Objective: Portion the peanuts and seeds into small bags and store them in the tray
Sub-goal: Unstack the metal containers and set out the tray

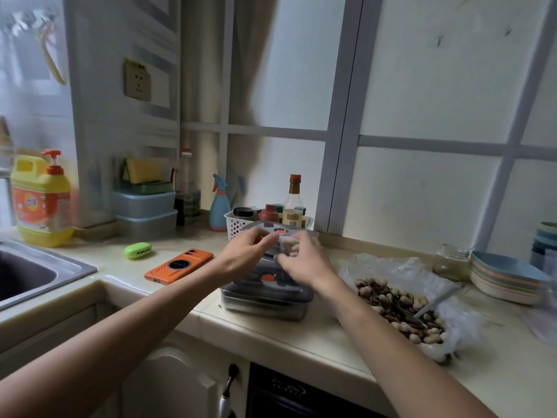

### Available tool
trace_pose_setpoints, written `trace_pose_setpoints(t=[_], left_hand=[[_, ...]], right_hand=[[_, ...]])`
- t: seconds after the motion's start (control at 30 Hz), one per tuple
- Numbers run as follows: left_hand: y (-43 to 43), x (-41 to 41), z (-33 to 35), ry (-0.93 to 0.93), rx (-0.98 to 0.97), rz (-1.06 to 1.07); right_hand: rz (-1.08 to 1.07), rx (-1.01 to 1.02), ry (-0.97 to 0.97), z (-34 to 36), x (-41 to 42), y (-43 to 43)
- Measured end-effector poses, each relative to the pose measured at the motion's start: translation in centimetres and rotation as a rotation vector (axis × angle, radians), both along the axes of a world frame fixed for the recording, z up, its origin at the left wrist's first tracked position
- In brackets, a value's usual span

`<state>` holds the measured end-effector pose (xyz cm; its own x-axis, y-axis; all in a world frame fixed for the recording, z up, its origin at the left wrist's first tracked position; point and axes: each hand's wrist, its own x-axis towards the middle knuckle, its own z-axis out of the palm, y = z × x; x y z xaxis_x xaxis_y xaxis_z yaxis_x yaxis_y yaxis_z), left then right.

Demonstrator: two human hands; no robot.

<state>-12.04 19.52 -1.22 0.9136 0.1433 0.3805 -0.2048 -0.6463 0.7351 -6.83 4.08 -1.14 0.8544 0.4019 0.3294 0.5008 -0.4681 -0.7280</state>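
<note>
Head view, small bag (287,246) in right hand (303,262)

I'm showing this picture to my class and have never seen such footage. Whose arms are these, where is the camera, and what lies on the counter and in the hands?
No machine here: a person wears a camera on the head, looking down at both hands. The left hand and right hand together pinch a small clear bag above a lidded metal tray. To the right lies a large plastic bag of peanuts and seeds with a spoon in it. An orange phone lies to the left, near the sink.
</note>
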Motion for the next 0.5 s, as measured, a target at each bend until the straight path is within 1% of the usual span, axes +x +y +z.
trace_pose_setpoints(t=[0.07, 0.1, 0.13, 0.2, 0.23, 0.27, 0.3, 0.33, 0.37, 0.43, 0.5], left_hand=[[-1.2, 0.0, 0.3, 0.142, -0.347, -0.251], [-1.6, 0.2, 0.2, 0.186, -0.481, -0.324], [-1.8, 0.6, 0.0, 0.203, -0.577, -0.337], [-1.4, 1.3, -0.3, 0.19, -0.734, -0.254], [-0.9, 1.7, -0.5, 0.178, -0.795, -0.216], [-0.5, 1.9, -0.5, 0.161, -0.827, -0.199], [-0.2, 1.9, -0.4, 0.134, -0.808, -0.174], [0.1, 1.7, -0.2, 0.094, -0.728, -0.108], [0.2, 1.4, 0.0, 0.042, -0.589, -0.006], [0.2, 0.9, 0.6, -0.019, -0.184, 0.199], [0.2, 0.7, 0.9, 0.044, 0.229, 0.299]], right_hand=[[0.133, 0.071, 0.079, -0.3, -0.2, 0.9], [0.193, 0.064, 0.093, -0.4, -0.3, 1.0], [0.239, 0.063, 0.105, -0.5, -0.2, 1.0], [0.246, 0.116, 0.152, -0.1, 0.0, 0.6], [0.195, 0.131, 0.153, 0.0, 0.4, 0.2], [0.097, 0.104, 0.117, 0.2, 0.9, -0.3], [-0.031, 0.023, 0.049, 0.1, 1.6, -0.9], [-0.142, -0.078, -0.013, -0.2, 2.5, -1.6], [-0.213, -0.172, -0.045, -0.7, 3.2, -2.1], [-0.261, -0.319, -0.026, -1.8, 4.0, -2.6], [-0.263, -0.389, 0.026, -2.7, 4.1, -2.4]])
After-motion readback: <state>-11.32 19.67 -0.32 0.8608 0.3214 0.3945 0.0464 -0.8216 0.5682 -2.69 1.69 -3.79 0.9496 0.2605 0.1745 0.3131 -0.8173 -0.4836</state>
